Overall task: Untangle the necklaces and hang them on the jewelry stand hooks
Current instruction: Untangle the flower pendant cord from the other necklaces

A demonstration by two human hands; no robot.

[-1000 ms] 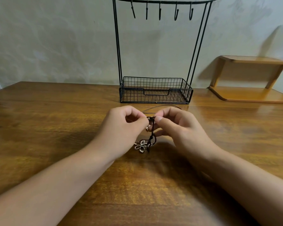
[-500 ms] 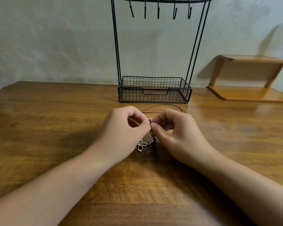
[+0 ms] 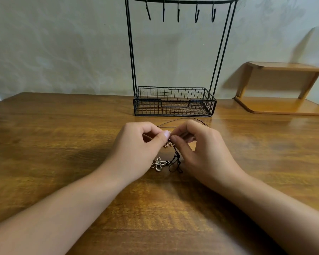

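Note:
Tangled black-cord necklaces (image 3: 175,159) lie on the wooden table (image 3: 44,144) between my hands. A metal flower pendant (image 3: 158,163) rests on the table below my left hand. My left hand (image 3: 140,148) and my right hand (image 3: 201,150) both pinch the cords at the same spot, fingertips nearly touching. A loop of cord (image 3: 182,120) trails behind my hands toward the stand. The black wire jewelry stand (image 3: 173,100) stands at the back; its several hooks (image 3: 179,11) are bare.
The stand has a wire basket base (image 3: 174,112), with nothing visible in it. A low wooden shelf (image 3: 284,105) sits at the back right against the wall. The table's far edge meets the wall right behind the stand.
My hands have stayed at the same spot, working the knot with small finger movements. The flower pendant and hanging cords shifted slightly under them.

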